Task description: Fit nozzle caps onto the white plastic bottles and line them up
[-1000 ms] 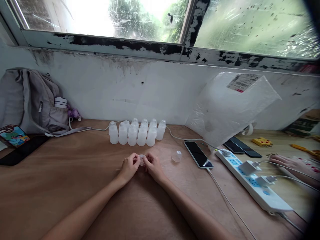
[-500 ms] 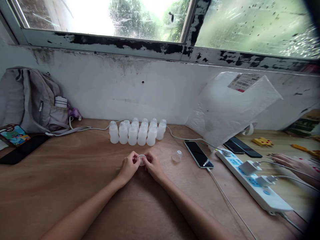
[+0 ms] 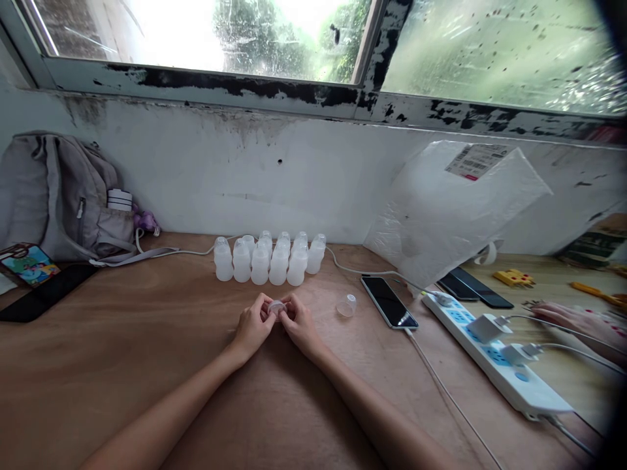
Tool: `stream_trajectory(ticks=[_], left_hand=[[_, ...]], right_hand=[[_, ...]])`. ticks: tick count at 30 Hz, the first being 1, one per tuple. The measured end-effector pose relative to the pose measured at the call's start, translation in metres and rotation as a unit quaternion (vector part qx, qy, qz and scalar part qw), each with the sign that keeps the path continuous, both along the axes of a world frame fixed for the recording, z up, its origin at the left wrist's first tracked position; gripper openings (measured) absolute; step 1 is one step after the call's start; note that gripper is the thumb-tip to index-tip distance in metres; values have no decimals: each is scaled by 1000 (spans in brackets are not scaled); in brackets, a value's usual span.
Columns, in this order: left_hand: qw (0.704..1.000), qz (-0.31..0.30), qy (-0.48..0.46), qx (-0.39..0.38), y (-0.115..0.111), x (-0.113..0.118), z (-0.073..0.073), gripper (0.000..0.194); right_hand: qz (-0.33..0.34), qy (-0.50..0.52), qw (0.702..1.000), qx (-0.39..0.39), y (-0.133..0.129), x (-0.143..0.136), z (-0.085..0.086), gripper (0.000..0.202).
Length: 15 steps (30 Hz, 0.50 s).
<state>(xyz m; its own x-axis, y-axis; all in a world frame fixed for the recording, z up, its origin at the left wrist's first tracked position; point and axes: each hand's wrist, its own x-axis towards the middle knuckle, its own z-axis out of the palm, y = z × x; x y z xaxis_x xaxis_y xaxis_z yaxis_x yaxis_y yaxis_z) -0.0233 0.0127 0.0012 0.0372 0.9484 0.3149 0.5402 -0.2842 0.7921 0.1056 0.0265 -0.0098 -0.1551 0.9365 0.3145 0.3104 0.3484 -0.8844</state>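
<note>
At the middle of the table, my left hand (image 3: 255, 321) and my right hand (image 3: 296, 320) pinch a small round translucent bottle part (image 3: 277, 307) from both sides. Fingers cover its edges, so whether it is a ring or a teat I cannot tell. Behind the hands, several small milky-white baby bottles (image 3: 260, 266) stand upright in rows, most with clear domed caps; one in the back row (image 3: 249, 240) looks uncapped. A loose clear cap (image 3: 347, 305) lies to the right of my right hand.
A charging phone (image 3: 389, 301) and a white power strip (image 3: 494, 356) with cables lie right. A plastic bag (image 3: 455, 202) leans on the wall. Another person's hand (image 3: 578, 323) rests at far right. A grey backpack (image 3: 59, 196) and dark flat object (image 3: 46, 294) are left.
The small bottle part has tilted slightly between my fingers and shows a little higher. Both hands keep their place, with only small finger shifts.
</note>
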Motion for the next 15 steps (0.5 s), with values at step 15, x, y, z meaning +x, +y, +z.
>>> stream_trajectory(ticks=[15], left_hand=[[958,-92,-236,-135,12,-7,-8,26]], right_hand=[[73,269,939,-202,7,6,4,36]])
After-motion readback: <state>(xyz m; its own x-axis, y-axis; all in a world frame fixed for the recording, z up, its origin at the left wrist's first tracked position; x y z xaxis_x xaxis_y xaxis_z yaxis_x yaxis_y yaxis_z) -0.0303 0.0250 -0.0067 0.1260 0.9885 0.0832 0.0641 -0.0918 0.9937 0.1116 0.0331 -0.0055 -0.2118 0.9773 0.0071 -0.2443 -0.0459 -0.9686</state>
